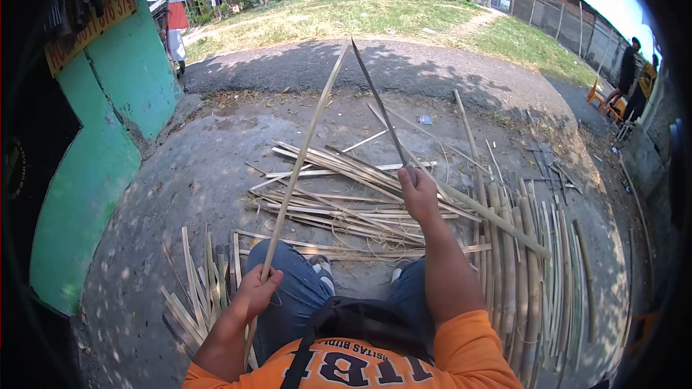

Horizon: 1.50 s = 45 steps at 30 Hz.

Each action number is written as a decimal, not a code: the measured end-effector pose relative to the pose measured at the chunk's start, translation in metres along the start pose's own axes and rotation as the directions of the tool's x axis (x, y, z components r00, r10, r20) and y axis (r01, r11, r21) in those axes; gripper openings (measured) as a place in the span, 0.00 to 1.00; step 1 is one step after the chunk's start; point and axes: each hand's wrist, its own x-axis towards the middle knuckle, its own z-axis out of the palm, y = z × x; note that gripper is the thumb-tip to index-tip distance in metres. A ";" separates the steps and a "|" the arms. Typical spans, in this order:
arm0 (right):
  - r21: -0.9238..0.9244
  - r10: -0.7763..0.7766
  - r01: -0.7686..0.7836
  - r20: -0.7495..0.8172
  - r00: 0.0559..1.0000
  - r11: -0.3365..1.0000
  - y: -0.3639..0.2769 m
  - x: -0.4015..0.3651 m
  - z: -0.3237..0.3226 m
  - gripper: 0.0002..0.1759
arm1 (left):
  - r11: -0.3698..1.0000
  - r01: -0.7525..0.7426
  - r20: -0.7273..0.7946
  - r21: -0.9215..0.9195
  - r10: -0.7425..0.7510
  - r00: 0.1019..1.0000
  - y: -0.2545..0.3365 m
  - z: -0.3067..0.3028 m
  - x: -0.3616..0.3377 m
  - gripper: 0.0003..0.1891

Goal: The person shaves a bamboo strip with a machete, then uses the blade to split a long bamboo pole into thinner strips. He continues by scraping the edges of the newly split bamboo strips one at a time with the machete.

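Note:
My left hand [257, 289], low at the left by my knee, is closed round a long bamboo strip [305, 144]. The strip slants up and away, its lower end passing beneath my forearm. In front of my right thigh, my right hand [418, 192] grips the handle of a machete [380, 104], whose long dark blade points up and forward. Blade tip and strip end come close together at the top in this view. Below them on the ground lies a pile of split bamboo strips [346, 205].
Thick bamboo poles [532, 266] lie to my right, with thinner strips beside them. More split pieces [194, 295] lie at my left. A green wall [108, 144] stands on the left. Two people [630, 83] are at the far right. Beyond the paved strip is grass [324, 21].

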 end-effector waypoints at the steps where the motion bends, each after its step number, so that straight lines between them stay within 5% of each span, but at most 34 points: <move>1: -0.013 -0.033 0.033 -0.003 0.999 0.999 -0.004 -0.008 0.008 0.35 | 1.000 -0.003 0.007 0.002 0.003 1.000 0.003 0.005 0.004 0.15; 3: -0.144 0.002 0.016 0.123 0.992 0.989 -0.021 -0.012 0.005 0.31 | 0.999 0.019 0.020 -0.029 -0.018 1.000 0.007 0.006 0.017 0.15; 11: -0.264 -0.335 0.495 0.476 0.813 0.828 -0.045 -0.037 0.019 0.25 | 1.000 -0.029 0.041 0.001 0.029 0.999 0.013 0.018 0.061 0.16; 16: -0.301 -0.292 0.573 0.631 0.719 0.762 -0.047 -0.047 0.042 0.28 | 0.988 -0.134 -0.012 0.082 0.136 0.991 0.008 0.027 0.059 0.15; 30: -0.301 -0.303 0.565 0.606 0.735 0.768 -0.038 -0.044 0.065 0.25 | 0.979 -0.155 -0.043 0.135 0.163 0.986 -0.008 0.027 0.062 0.13; 36: -0.441 -0.171 0.562 0.660 0.732 0.700 -0.050 -0.057 0.073 0.28 | 0.975 -0.097 -0.085 0.200 0.116 0.990 0.009 0.030 0.058 0.17; 39: -0.369 -0.278 0.614 0.650 0.707 0.698 -0.043 -0.063 0.084 0.28 | 0.964 -0.107 -0.086 0.243 0.131 0.988 0.009 0.031 0.059 0.18; 45: -0.419 -0.223 0.455 0.494 0.840 0.786 -0.026 -0.042 0.080 0.24 | 0.954 -0.113 -0.094 0.279 0.144 0.985 0.005 0.031 0.054 0.18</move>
